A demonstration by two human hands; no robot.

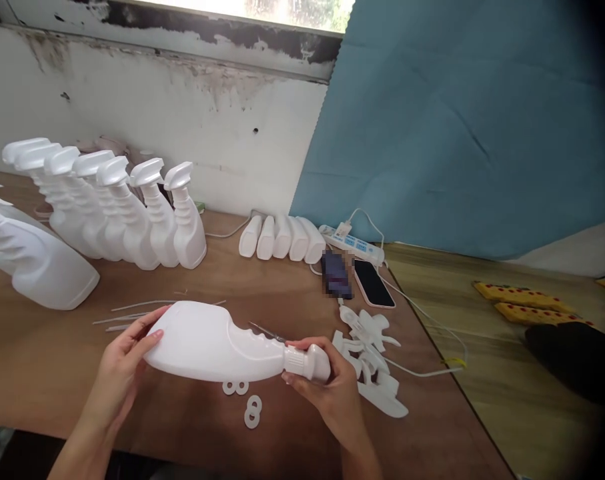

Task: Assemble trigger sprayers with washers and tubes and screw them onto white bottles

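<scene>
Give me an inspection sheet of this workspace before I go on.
Surface: brown table, bare at front left.
Job's things: white bottle held sideways; row of upright bottles at back left; five white pieces side by side at the back; loose trigger parts at right; flat rings in front.
Clutter: dark phone, partly pixelated; pink-edged phone.
Hands: left hand on the base end, right hand around the head end.
Cables: power strip; white cable loops past the right edge.
Surroundings: stained wall, blue cloth.
</scene>
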